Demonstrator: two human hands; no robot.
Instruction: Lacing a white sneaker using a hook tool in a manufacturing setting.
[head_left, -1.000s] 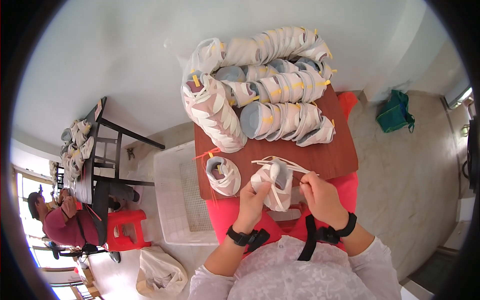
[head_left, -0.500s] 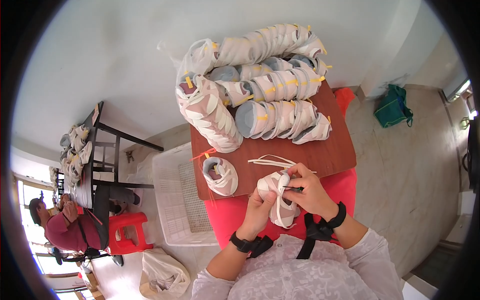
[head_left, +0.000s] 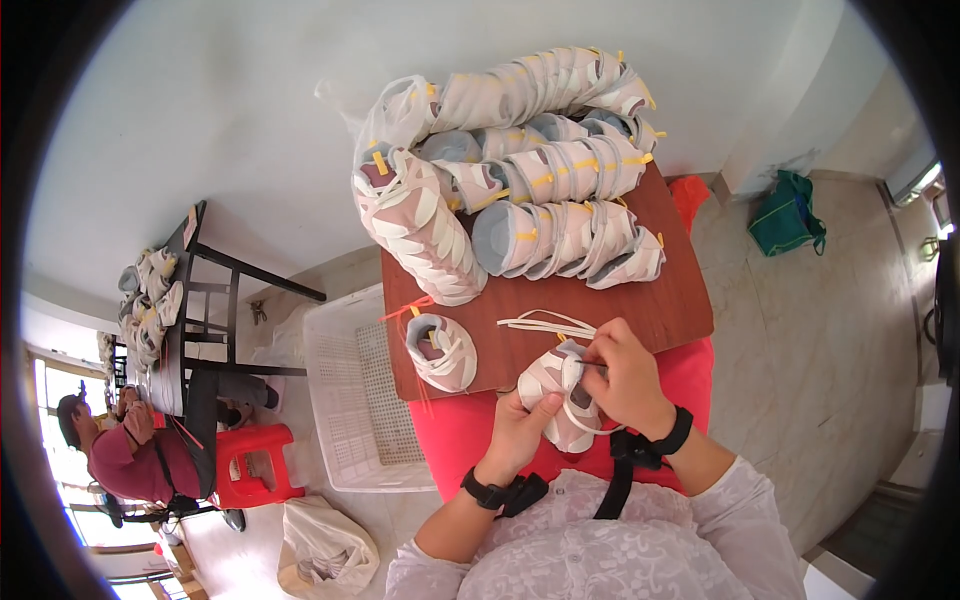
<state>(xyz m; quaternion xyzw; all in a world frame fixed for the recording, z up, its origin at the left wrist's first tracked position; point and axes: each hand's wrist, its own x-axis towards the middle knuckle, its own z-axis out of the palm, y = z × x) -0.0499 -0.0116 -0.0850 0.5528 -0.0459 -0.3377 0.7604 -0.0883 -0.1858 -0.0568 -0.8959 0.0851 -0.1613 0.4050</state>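
A pale pink and white shoe upper [head_left: 545, 376] is held over my lap at the table's front edge. My left hand [head_left: 514, 432] is closed on its left side, thumb pressed on top. My right hand [head_left: 628, 382] pinches a thin dark tool [head_left: 590, 363] over the lacing area; its exact kind is too small to make out. A white lace loops from the upper below my right fingers. More white laces [head_left: 545, 323] lie on the table just beyond the upper. To the left stands another laced upper [head_left: 441, 353] with red cords beside it.
Rows of nested shoe uppers [head_left: 560, 240] cover the back of the brown table [head_left: 660, 290]. A white plastic crate [head_left: 345, 400] is on the floor at left, near a red stool [head_left: 255, 465]. Farther left a person [head_left: 135, 450] sits at a black table. A green bag [head_left: 787, 215] lies at right.
My right hand has risen slightly and moved right with the dark tool. The upper has tilted a little in my left hand, and a lace loop now shows beneath my right hand.
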